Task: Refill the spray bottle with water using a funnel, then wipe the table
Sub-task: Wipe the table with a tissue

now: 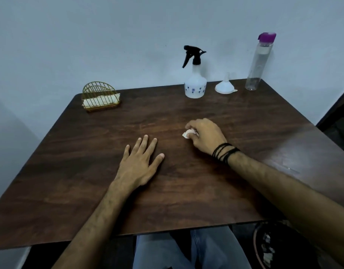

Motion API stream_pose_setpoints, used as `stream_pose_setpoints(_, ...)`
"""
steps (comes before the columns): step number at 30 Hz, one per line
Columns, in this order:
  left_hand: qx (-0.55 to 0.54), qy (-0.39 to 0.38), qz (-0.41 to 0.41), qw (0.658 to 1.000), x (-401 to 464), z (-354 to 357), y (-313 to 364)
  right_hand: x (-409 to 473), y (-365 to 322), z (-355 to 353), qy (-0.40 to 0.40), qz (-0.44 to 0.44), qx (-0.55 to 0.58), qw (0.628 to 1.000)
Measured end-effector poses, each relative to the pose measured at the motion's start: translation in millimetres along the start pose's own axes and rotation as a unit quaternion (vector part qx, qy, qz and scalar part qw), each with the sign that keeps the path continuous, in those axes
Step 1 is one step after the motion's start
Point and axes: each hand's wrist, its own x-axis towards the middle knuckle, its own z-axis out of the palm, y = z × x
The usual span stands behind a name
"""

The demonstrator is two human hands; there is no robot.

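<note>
A white spray bottle (195, 82) with a black trigger head stands at the back of the dark wooden table (89, 171). To its right a white funnel (225, 86) sits mouth down, and a tall clear water bottle (259, 65) with a purple cap stands at the back right corner. My right hand (206, 136) grips a crumpled white tissue (189, 133) against the tabletop near the middle. My left hand (140, 162) lies flat on the table, fingers spread, to the left of the tissue.
A gold wire napkin holder (100, 98) with white napkins stands at the back left. A blue-grey wall runs behind the table. Below the front edge are my knees in jeans and a dark round bin (264, 247) at the right.
</note>
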Motion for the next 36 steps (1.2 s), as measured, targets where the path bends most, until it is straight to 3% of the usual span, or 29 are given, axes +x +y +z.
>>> stream_pose_setpoints(3,-0.001,0.007,-0.007,1.000,5,0,-6,5,-14,4,-0.018,-0.016,0.015,1.000)
stream_pose_setpoints(9,0.011,0.017,-0.005,1.000,16,2,-6,-19,-55,19,-0.080,-0.158,0.053,0.983)
stream_pose_setpoints(19,-0.006,0.062,-0.027,0.998,14,10,-5,107,-62,47,-0.054,-0.045,0.052,0.996)
stream_pose_setpoints(26,-0.019,0.092,-0.056,0.994,15,14,-4,115,-92,69,-0.096,-0.165,0.068,0.979)
stream_pose_setpoints(32,-0.024,0.090,-0.058,0.994,17,14,-5,155,-88,69,-0.055,-0.088,0.044,0.994)
stream_pose_setpoints(36,-0.024,0.091,-0.062,0.994,15,13,-7,145,-92,72,-0.072,-0.115,0.047,0.990)
